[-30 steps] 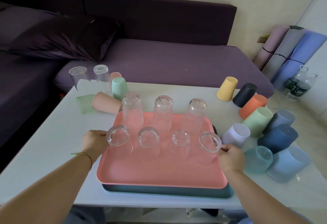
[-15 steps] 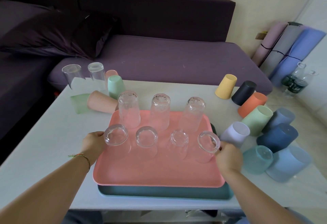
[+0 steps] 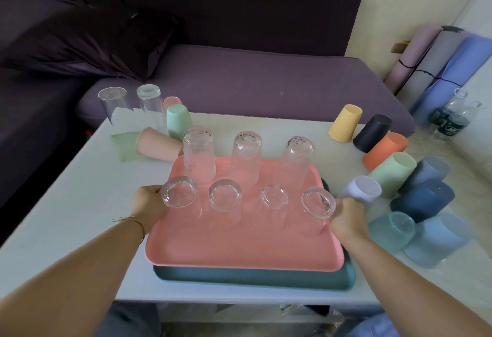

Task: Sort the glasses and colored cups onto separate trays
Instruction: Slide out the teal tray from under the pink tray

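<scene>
A pink tray [image 3: 239, 249] carries several upside-down clear glasses [image 3: 246, 161] in two rows. It sits on top of a dark teal tray [image 3: 255, 279]. My left hand [image 3: 147, 205] grips the pink tray's left edge and my right hand [image 3: 346, 217] grips its right edge. Two more clear glasses [image 3: 150, 105] stand at the table's far left corner. Beside them are pink and green cups [image 3: 178, 121], some lying on their sides. Several colored cups [image 3: 423, 198] in yellow, black, orange, green, white and blues cluster at the right.
The white table [image 3: 66, 203] stands against a purple sofa [image 3: 253, 84] with a dark pillow. Rolled mats [image 3: 436, 65] lean on the wall at the far right, with plastic bottles [image 3: 450, 121] below them.
The pink tray with its glasses has shifted slightly toward the left and looks a little raised over the teal tray, both hands staying on its edges. The view has tilted a bit.
</scene>
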